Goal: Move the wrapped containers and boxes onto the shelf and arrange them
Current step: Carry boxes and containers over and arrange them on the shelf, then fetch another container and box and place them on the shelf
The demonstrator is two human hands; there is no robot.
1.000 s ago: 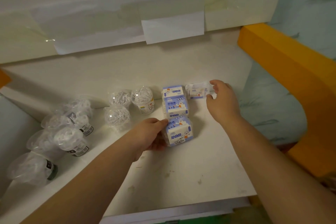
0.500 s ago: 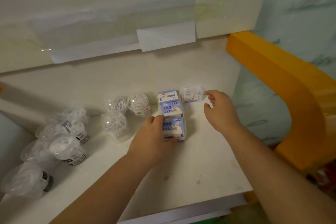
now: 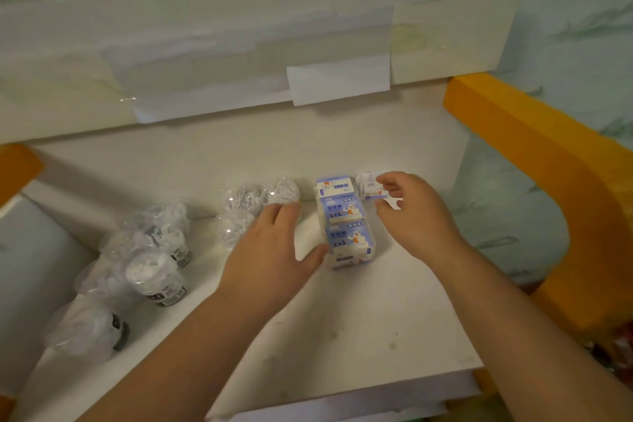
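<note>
Three blue-and-white boxes stand in a row on the white shelf [image 3: 342,325]: the far box [image 3: 334,186], the middle box [image 3: 340,210] and the near box [image 3: 350,245]. A small wrapped box [image 3: 365,184] sits just right of the far one. My left hand [image 3: 267,250] is open, its thumb against the near box's left side and its fingers over a wrapped round container [image 3: 281,192]. My right hand [image 3: 416,216] hovers open, fingertips at the small wrapped box's right edge.
Several plastic-wrapped round containers lie on the shelf's left part, some upright [image 3: 152,277], some tipped over [image 3: 87,331]. An orange frame [image 3: 548,164] borders the right side. A white back panel with taped paper [image 3: 337,82] closes the rear.
My left hand let go of the near box and spread open beside it. My right hand released the small wrapped box and stays at its edge. The view tilted down slightly.
</note>
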